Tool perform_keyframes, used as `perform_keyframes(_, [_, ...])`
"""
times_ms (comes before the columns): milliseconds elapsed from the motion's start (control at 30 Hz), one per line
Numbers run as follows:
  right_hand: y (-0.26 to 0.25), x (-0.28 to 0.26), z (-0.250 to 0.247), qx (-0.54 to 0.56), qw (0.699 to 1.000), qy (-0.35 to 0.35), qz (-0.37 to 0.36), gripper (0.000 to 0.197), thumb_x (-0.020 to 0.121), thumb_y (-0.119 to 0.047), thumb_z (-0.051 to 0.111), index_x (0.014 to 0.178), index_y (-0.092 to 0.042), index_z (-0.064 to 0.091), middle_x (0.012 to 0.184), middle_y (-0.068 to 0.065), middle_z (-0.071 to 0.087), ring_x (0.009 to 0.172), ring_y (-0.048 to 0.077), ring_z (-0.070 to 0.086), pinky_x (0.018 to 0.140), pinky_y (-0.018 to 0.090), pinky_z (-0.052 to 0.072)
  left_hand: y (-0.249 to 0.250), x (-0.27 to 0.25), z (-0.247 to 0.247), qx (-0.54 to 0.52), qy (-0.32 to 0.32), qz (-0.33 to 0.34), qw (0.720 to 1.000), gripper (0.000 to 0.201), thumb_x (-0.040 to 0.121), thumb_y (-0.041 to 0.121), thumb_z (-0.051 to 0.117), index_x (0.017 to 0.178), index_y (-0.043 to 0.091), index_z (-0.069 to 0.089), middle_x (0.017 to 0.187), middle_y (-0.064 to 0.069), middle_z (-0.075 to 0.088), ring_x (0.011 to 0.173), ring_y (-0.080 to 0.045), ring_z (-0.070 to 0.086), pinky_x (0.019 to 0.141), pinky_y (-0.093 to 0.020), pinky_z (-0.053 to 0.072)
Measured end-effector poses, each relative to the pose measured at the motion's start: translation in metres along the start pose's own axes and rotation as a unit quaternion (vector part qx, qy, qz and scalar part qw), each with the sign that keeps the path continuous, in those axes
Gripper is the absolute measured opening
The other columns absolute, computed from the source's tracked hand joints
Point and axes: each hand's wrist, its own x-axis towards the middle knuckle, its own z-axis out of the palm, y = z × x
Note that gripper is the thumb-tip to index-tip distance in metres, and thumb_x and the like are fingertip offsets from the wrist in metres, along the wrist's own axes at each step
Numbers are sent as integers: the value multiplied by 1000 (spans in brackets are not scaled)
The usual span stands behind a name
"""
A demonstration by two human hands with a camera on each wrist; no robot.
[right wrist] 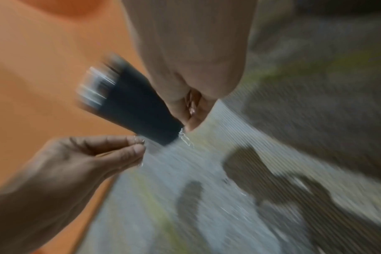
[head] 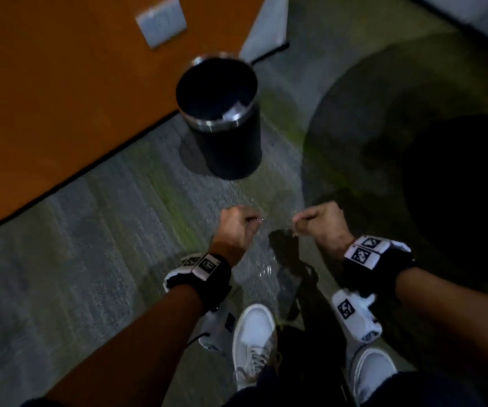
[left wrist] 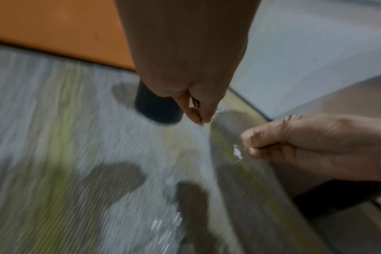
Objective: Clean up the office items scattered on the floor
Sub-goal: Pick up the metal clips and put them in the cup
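Observation:
Both hands hover over the grey carpet (head: pixel 119 230), each pinching a small bunch of silver paper clips. My left hand (head: pixel 250 223) holds its paper clips (left wrist: pixel 199 110) between thumb and fingertips. My right hand (head: pixel 298 224) pinches another bunch of clips (left wrist: pixel 237 153), which also shows blurred in the right wrist view as clips (right wrist: pixel 185 139). More loose clips (head: pixel 263 270) glint on the carpet below and between the hands. A black waste bin (head: pixel 228 142) with a metal rim stands upright ahead of the hands, with something pale inside it.
An orange wall panel (head: pixel 60 98) with a grey socket plate (head: pixel 160 20) runs along the left behind the bin. A large dark round shape (head: pixel 442 171) fills the right side. My white shoes (head: pixel 254 342) are just below the hands. The wrist views are motion-blurred.

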Motion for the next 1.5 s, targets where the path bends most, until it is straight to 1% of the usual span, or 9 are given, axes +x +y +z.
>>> perform_keyframes(333, [-175, -136, -127, 69, 996, -26, -50, 10, 66, 19, 72, 75, 13, 71, 72, 24, 71, 70, 35, 71, 72, 50, 61, 221, -21, -147, 31, 98, 167, 981, 7, 86, 11, 72, 90, 11, 78, 92, 0, 73, 85, -7, 64, 78, -14, 46])
perform_keyframes(433, [-224, -189, -167, 89, 992, -19, -92, 11, 69, 21, 70, 79, 17, 69, 73, 21, 70, 68, 31, 69, 69, 45, 62, 288, -32, -186, 22, 130, 214, 968, 6, 85, 12, 74, 89, 12, 79, 89, 4, 73, 78, 6, 61, 72, 1, 40])
perform_keyframes(567, [-281, -256, -219, 82, 986, 4, -148, 13, 72, 20, 69, 85, 19, 67, 68, 19, 67, 53, 23, 64, 44, 25, 54, 376, -47, -223, -35, 153, 251, 955, 5, 83, 10, 76, 87, 12, 79, 87, 3, 74, 71, 10, 63, 65, -2, 45])
perform_keyframes(700, [-330, -311, -278, 56, 977, 15, -207, 8, 71, 17, 71, 78, 13, 71, 78, 28, 70, 63, 30, 68, 63, 36, 62, 450, -59, -246, -60, 190, 283, 938, 7, 81, 15, 78, 87, 17, 79, 86, 9, 74, 75, 9, 65, 65, -2, 46])
perform_keyframes(800, [-359, -346, -334, 27, 969, 51, -239, 14, 70, 19, 70, 69, 5, 71, 80, 30, 70, 66, 32, 68, 72, 42, 62, 503, -66, -252, -90, 198, 306, 927, 8, 81, 18, 79, 90, 19, 79, 84, 13, 73, 77, 14, 64, 69, -2, 47])
perform_keyframes(933, [-379, -385, -417, -2, 964, 102, -245, 16, 71, 22, 68, 86, 17, 70, 61, 16, 69, 58, 26, 68, 67, 36, 63, 569, -69, -244, -155, 178, 331, 913, 10, 81, 16, 79, 91, 15, 80, 85, 8, 76, 79, 1, 71, 77, -18, 58])
perform_keyframes(1067, [-374, -415, -494, -8, 959, 158, -236, 19, 71, 22, 68, 90, 19, 68, 59, 16, 68, 54, 24, 68, 62, 30, 62, 631, -69, -224, -181, 146, 361, 903, 10, 81, 15, 79, 91, 16, 79, 83, 9, 76, 77, 2, 70, 73, -11, 54])
perform_keyframes(1200, [-358, -424, -554, 12, 951, 223, -213, 17, 72, 20, 70, 89, 18, 68, 59, 15, 68, 54, 23, 68, 63, 31, 62, 678, -64, -194, -179, 119, 377, 901, 9, 81, 13, 79, 89, 15, 79, 81, 8, 76, 76, -1, 71, 74, -17, 57])
perform_keyframes(1500, [-354, -382, -571, -40, 949, 261, -171, 15, 66, 16, 76, 80, 13, 73, 69, 24, 71, 59, 27, 72, 71, 41, 62, 713, -43, -161, -92, 82, 382, 916, 10, 82, 11, 76, 90, 15, 79, 85, 7, 76, 77, 3, 69, 74, -17, 58])
